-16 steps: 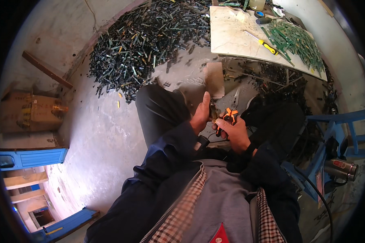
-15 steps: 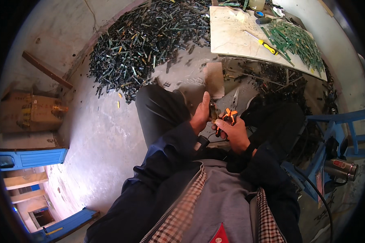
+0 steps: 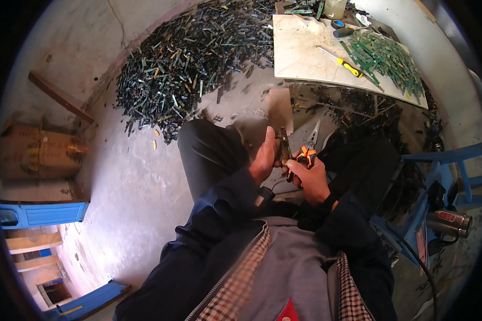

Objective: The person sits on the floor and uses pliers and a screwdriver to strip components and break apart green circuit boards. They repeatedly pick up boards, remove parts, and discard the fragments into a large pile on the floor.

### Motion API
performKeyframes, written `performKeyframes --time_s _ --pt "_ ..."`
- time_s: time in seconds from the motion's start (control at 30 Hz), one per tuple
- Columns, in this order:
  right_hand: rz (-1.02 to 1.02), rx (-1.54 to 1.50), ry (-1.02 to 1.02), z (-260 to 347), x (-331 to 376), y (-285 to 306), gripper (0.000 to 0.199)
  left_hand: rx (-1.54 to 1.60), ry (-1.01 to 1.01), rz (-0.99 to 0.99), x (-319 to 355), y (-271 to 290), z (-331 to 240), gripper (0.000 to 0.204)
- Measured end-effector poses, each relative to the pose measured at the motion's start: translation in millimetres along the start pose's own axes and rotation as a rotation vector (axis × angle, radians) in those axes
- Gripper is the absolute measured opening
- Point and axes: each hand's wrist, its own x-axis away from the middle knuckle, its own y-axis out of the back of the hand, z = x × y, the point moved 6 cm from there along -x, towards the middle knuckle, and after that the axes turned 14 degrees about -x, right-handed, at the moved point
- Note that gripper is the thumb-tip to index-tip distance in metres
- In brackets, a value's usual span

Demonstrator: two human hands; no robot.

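Between my legs, my left hand [image 3: 263, 160] is closed around a narrow, dark brownish strip [image 3: 285, 143], its thumb pointing up. The strip stands nearly upright in the picture, and its lower end meets my right fingers. In my right hand [image 3: 314, 181] are long-nose pliers [image 3: 307, 153] with orange and black handles. Their slim metal jaws point away from me, to the right of the strip and apart from it. How far the jaws are spread is hard to tell. Some fingers of both hands are hidden behind the held things.
A large heap of dark strips [image 3: 182, 69] covers the floor ahead. On a pale board [image 3: 300, 51] at right lie a yellow-black screwdriver [image 3: 349, 68] and a pile of green strips [image 3: 388, 59]. A blue stool [image 3: 444, 155] and a steel flask [image 3: 449, 223] are beside me.
The pliers have turned slightly, and their jaws show more fully. The strip in my left hand sticks up more visibly. The whole view has shifted a little.
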Motion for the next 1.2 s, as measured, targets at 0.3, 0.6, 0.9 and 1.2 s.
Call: performKeyframes --time_s 0.3,0.6,0.9,1.2 --pt "-0.057 0.051 0.043 21.4 -14.0 -1.2 0.021 -0.086 0.063 -0.07 -9.6 -15.2 -27.4 0.06" --pt "-0.018 0.12 0.102 89.4 -59.6 -26.1 0.02 -0.208 -0.192 -0.069 -30.3 -19.2 -135.3 0.05" --pt "-0.328 1.116 0.613 192.3 -116.7 -7.4 0.031 -0.035 -0.026 -0.104 -98.5 -3.3 -150.2 0.05" --pt "-0.362 1.566 0.829 201.3 -175.6 -10.0 0.044 0.042 -0.086 0.048 -122.1 -4.6 -158.4 0.056"
